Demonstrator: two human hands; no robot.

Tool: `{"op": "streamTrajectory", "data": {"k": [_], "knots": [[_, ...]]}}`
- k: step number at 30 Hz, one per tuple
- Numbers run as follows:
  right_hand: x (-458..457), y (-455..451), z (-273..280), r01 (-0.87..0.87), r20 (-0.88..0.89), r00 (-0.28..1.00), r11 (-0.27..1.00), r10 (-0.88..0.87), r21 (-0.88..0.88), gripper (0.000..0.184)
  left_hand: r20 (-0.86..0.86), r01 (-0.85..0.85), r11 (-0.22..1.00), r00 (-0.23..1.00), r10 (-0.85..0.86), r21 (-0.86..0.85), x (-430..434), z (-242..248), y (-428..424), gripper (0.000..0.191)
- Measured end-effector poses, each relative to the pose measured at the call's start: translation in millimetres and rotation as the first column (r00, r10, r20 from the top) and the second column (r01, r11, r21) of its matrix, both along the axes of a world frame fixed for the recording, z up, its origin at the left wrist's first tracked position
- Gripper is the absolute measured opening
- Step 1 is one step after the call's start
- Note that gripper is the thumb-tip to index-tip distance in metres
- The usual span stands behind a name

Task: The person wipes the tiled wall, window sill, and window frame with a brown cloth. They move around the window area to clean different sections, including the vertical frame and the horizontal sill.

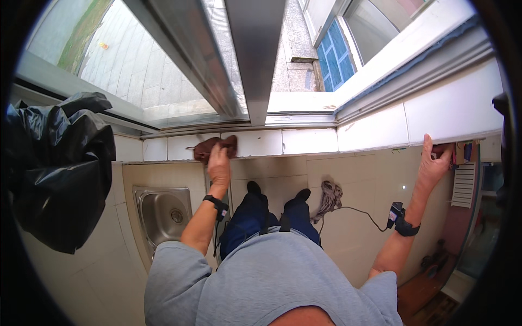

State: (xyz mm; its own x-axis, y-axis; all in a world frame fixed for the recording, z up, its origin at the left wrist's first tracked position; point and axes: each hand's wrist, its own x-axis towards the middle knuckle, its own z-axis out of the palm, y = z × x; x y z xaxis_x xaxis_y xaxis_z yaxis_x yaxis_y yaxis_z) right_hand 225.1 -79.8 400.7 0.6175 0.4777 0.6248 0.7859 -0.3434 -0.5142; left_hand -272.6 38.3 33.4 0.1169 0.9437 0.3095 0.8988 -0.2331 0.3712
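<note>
A brown cloth (208, 149) lies bunched on the white-tiled window sill (261, 142), under the fingers of my left hand (220, 165). Far to the right, my right hand (434, 163) is at the sill's lower edge, its thumb pointing up against the tile. A dark red item (442, 150) shows between that thumb and the fingers; what it is, and whether it is gripped, cannot be made out. Just beyond the sill run the metal tracks and frame (257, 61) of a sliding window.
A black plastic bag (61, 167) bulges at the left, near a stainless steel sink (163, 212). A striped rag (329, 195) lies on the floor beside my right foot, close to a black cable (363, 212). At the far right is a white slatted rack (463, 183).
</note>
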Motion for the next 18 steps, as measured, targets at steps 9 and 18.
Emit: {"op": "streamTrajectory", "data": {"k": [9,18], "knots": [[-11.1,7.5,0.7,-0.112,0.072,0.992,0.99,0.106,0.089,0.044,0.168,0.341,0.937,0.931,-0.325,-0.075,207.4,3.7,-14.4,0.03],[-4.0,2.9,-1.3,-0.309,0.05,0.951,0.944,0.305,0.115,0.042,0.281,0.084,0.986,0.952,-0.121,0.142,234.5,52.9,30.0,0.02]]}}
